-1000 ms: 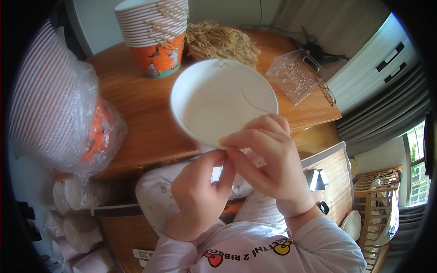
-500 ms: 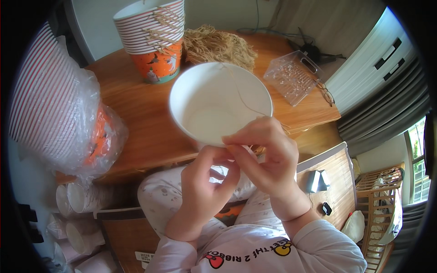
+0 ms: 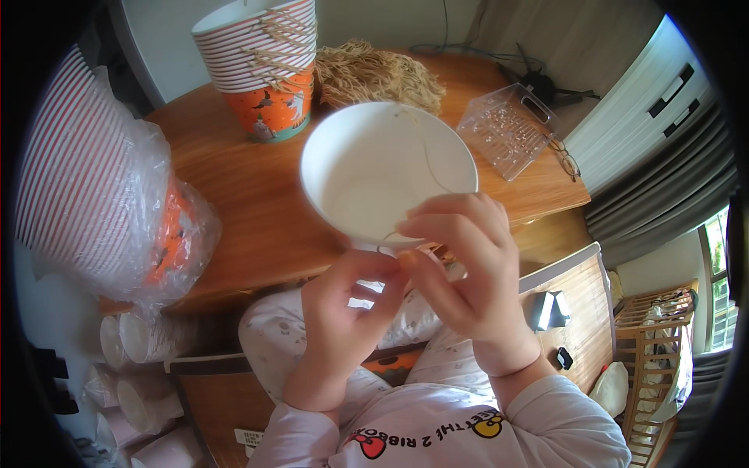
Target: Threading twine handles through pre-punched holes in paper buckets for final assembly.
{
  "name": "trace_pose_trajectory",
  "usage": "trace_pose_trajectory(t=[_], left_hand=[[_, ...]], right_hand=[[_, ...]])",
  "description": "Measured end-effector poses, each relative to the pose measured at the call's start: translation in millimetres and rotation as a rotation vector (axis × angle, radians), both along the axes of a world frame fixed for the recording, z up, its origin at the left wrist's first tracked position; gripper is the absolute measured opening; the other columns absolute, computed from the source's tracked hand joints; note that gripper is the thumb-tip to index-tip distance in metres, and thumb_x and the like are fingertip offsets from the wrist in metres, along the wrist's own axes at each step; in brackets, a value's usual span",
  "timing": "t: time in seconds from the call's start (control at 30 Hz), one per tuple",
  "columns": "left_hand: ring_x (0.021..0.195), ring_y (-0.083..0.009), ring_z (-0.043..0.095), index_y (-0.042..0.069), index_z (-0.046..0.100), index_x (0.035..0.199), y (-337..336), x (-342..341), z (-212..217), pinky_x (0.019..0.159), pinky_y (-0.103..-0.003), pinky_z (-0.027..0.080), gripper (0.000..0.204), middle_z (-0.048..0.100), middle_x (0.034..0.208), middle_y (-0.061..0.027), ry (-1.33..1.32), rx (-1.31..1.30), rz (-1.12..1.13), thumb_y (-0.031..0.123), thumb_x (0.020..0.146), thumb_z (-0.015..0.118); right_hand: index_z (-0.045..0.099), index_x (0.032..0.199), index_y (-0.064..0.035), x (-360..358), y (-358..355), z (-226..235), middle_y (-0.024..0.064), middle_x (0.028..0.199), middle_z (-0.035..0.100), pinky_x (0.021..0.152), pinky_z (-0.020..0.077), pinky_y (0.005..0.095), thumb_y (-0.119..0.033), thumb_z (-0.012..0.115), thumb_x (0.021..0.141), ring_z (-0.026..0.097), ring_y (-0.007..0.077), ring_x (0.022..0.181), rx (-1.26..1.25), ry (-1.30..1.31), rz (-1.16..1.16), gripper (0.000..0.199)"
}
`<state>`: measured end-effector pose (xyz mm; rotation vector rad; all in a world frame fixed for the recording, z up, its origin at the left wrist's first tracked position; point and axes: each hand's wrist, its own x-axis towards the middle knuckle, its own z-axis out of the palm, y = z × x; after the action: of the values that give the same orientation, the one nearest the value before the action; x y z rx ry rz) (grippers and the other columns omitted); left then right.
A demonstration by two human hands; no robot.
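Observation:
A white-lined paper bucket (image 3: pixel 351 168) sits mouth up at the near table edge, in front of me. A thin tan twine cord (image 3: pixel 427 160) runs from its far rim down the inside of the right wall towards my right hand. At the near rim my left hand (image 3: pixel 343 304) pinches a short looped bit of cord. My right hand (image 3: pixel 476 273) is curled, its thumb touching the left fingertips and its index finger lying over the rim by the cord. The exact grip between the fingertips is partly hidden.
Printed orange buckets with cord handles stand stacked (image 3: pixel 269 101) at the back, beside a heap of twine cords (image 3: pixel 378 78). A clear plastic box (image 3: pixel 511 129) and glasses (image 3: pixel 568 160) lie right. Plastic-wrapped buckets (image 3: pixel 94 179) stand left; a watch (image 3: pixel 563 359) lies lower right.
The bucket now appears slightly further right. My right index finger has lifted away from the thumb, and a small bend of cord now shows above the left fingertips.

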<state>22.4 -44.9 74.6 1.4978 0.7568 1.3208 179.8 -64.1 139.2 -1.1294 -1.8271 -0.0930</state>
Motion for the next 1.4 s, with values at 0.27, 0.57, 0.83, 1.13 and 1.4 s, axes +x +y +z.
trace_pose_trajectory(t=[0.27, 0.57, 0.83, 1.13, 1.4], left_hand=[[0.082, -0.0133, 0.071, -0.001, 0.068, 0.098, 3, 0, -1, 0.064, -0.025, 0.058, 0.018, 0.072, 0.09, -0.008, 0.021, 0.02, 0.013, -0.002, 0.08, 0.071], [0.079, -0.0139, 0.071, -0.002, 0.067, 0.096, 4, -3, 2, 0.065, -0.026, 0.059, 0.015, 0.072, 0.087, -0.0089, 0.02, 0.057, 0.017, -0.002, 0.081, 0.071], [0.071, -0.0118, 0.068, -0.001, 0.064, 0.087, 5, -10, 0, 0.06, -0.025, 0.057, 0.01, 0.069, 0.078, -0.0073, 0.017, 0.081, -0.001, 0.003, 0.083, 0.073], [0.09, -0.0167, 0.068, -0.002, 0.06, 0.095, 3, -14, 4, 0.081, -0.029, 0.052, 0.028, 0.071, 0.095, -0.0098, -0.278, -0.1, -0.198, 0.025, 0.1, 0.057], [0.093, -0.0174, 0.068, -0.005, 0.065, 0.094, 4, -17, 8, 0.085, -0.031, 0.052, 0.026, 0.072, 0.099, -0.0148, -0.266, -0.176, -0.342, 0.02, 0.099, 0.06]], right_hand=[[0.069, 0.097, -0.0122, -11, 5, 10, -0.0002, 0.079, 0.064, 0.084, 0.0389, 0.037, -0.02, 0.073, 0.079, 0.059, 0.0219, 0.082, -0.19, -0.246, -0.037, 0.021], [0.069, 0.09, -0.0101, -7, 6, 12, 0.0018, 0.078, 0.067, 0.084, 0.0433, 0.0361, -0.012, 0.073, 0.08, 0.062, 0.0214, 0.079, -0.264, -0.059, 0.04, 0.01], [0.07, 0.099, -0.0082, -14, 8, 7, 0.0042, 0.082, 0.068, 0.073, 0.0497, 0.033, -0.002, 0.073, 0.08, 0.064, 0.021, 0.077, -0.254, 0.141, 0.034, 0.02], [0.071, 0.095, -0.0052, -12, 4, -10, 0.0017, 0.088, 0.07, 0.063, 0.0478, 0.0281, 0.006, 0.076, 0.073, 0.061, 0.017, 0.075, 0.183, 0.272, -0.017, 0.026], [0.071, 0.093, -0.0164, -8, -13, -49, -0.005, 0.095, 0.071, 0.068, 0.0423, 0.0293, -0.018, 0.077, 0.072, 0.055, 0.0147, 0.08, 0.37, -0.182, 0.151, 0.022]])
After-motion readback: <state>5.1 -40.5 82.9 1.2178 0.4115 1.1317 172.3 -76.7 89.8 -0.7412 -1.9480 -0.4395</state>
